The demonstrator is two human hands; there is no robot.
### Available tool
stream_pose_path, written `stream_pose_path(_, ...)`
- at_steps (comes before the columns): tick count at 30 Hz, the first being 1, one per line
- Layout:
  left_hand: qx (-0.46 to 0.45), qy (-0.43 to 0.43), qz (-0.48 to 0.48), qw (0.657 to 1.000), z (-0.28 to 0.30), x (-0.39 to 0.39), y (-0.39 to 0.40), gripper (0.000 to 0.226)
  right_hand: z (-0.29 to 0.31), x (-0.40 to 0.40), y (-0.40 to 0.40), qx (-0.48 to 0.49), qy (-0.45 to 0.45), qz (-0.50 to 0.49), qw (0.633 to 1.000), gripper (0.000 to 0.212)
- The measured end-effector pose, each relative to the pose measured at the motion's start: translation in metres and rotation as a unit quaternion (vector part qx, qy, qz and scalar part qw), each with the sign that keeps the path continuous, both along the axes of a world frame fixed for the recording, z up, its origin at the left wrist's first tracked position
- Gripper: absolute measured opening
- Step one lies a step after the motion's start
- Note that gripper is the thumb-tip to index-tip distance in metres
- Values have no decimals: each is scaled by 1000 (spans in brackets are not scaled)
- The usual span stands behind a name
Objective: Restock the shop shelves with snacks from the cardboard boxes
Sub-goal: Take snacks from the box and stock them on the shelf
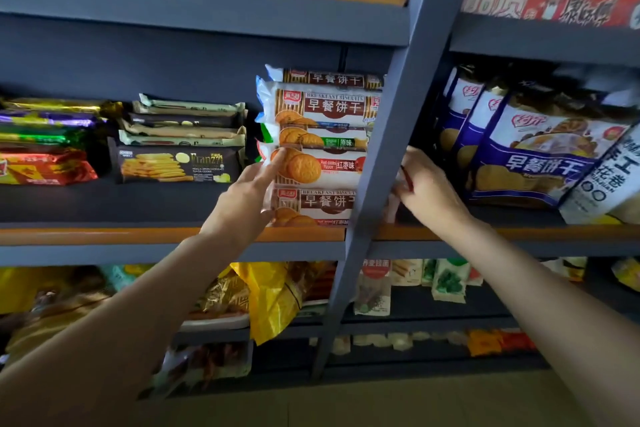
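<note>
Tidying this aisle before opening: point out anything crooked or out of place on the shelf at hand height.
The blue-and-white breakfast biscuit bags right of the grey upright post lean sideways, with a white bag slumped against them. The stacked brown-and-white biscuit packs sit slightly staggered. No spill or damage shows.

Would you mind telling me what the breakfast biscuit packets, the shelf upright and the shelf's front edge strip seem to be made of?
Breakfast biscuit packets: thin printed plastic film, glossy, judging by the sheen and crimped ends. Shelf upright: probably metal painted matt blue-grey; flat, even colour, straight edges. Front edge strip: orange-brown, wood-like in tone, though it may be plastic or laminate; grain cannot be made out.
</note>
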State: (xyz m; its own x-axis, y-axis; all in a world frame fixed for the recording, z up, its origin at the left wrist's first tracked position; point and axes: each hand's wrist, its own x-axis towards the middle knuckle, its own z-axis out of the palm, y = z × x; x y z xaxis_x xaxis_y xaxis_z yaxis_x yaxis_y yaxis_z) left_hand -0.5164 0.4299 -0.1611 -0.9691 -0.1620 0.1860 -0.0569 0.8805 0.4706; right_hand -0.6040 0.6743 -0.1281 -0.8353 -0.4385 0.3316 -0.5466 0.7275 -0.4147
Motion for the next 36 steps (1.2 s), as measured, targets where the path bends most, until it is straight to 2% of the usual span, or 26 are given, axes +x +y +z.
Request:
stream_pose_path(3,22,-3,-12,1000,2,0,1,94,13,-2,-9,1,-21,-38,999,31)
stream_pose_path(6,18,-19,-18,999,3,-2,9,94,17,-2,-8,-10,-46,-57,997,33)
stream_pose_path(11,13,-20,-16,1000,1,1,12,89,13,-4,-8,22,-33,-85,996,32)
stream_pose_path(15,11,-9,4,1000,2,3,9,93,7,2,-12,8,15,-60,998,29)
stream_pose_path(18,106,40,-4,994,1,3,7,85,-1,5,-12,0,33,-50,998,32)
stream_pose_path(21,205,90,3,975,-1,1,11,61,-4,9,-12,27,61,-53,996,29)
stream_pose_path(23,206,101,25,973,-3,1,16,49,-6,12,-12,32,60,-50,996,27)
stream_pose_path(26,220,89,40,971,-3,1,22,46,-7,14,-15,67,92,-47,992,20)
stream_pose_path(29,237,93,35,966,-1,2,27,48,-3,15,-13,92,34,-74,992,13)
stream_pose_path(31,216,101,47,970,0,5,27,47,-1,16,-3,59,82,-93,991,14)
stream_pose_path(33,223,120,71,965,2,11,22,49,7,25,5,-49,165,-104,980,11)
stream_pose_path(36,286,140,98,943,11,17,8,54,30,50,-4,-143,314,-25,938,11)
